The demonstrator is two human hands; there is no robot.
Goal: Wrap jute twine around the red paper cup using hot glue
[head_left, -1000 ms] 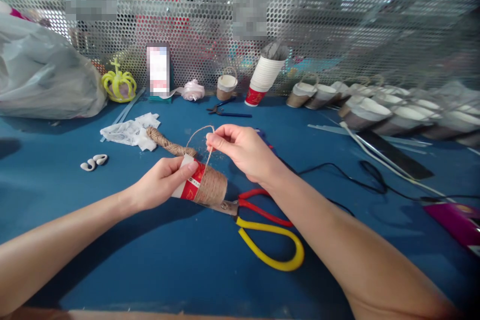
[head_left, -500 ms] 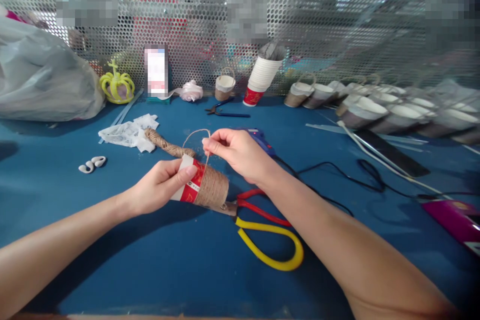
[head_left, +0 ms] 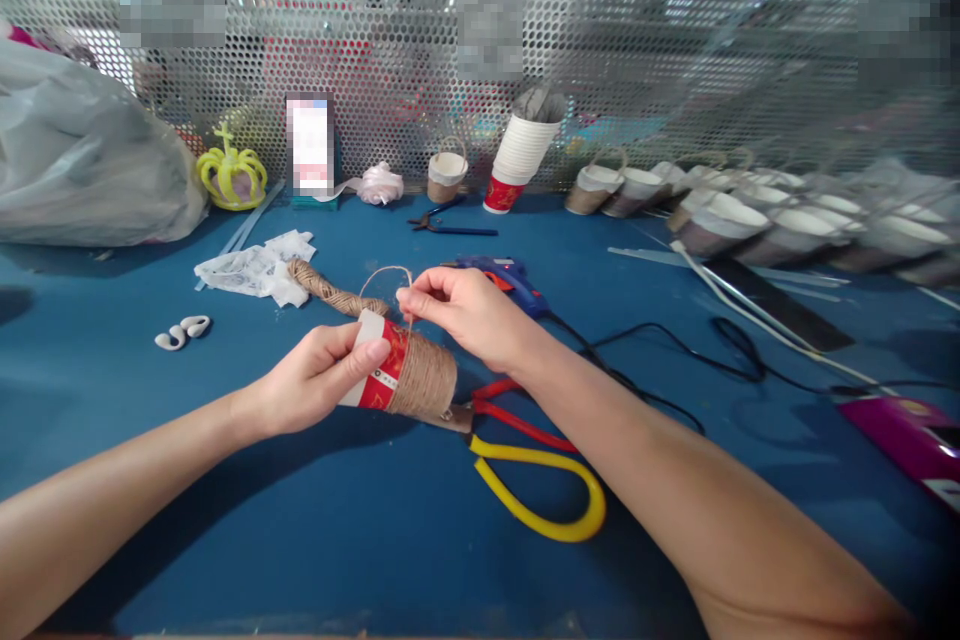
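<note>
My left hand (head_left: 315, 382) is closed round the rim end of a red and white paper cup (head_left: 381, 382), which lies tilted on its side above the table. Brown twine (head_left: 424, 375) is wound in tight rows over the cup's base half. Thumb and fingers of my right hand (head_left: 457, 308) pinch the loose strand of that twine just above the cup. From there the strand loops back to a twisted hank of twine (head_left: 330, 290) lying behind the cup. Scissors (head_left: 540, 518) with one yellow and one red handle rest at the cup's right, their blades partly hidden beneath it.
A blue glue gun (head_left: 514, 282) with a black cord lies behind my right hand. Pliers (head_left: 454, 230), stacked paper cups (head_left: 525, 145) and several twine-wrapped cups (head_left: 724, 220) stand farther back. White lace (head_left: 251, 270) and white earbuds (head_left: 182, 330) lie left; a purple object (head_left: 900, 440) sits right.
My right hand has come slightly down and left, nearer the cup, with the twine still pinched. The twine loop is lower. My left hand keeps its hold on the cup.
</note>
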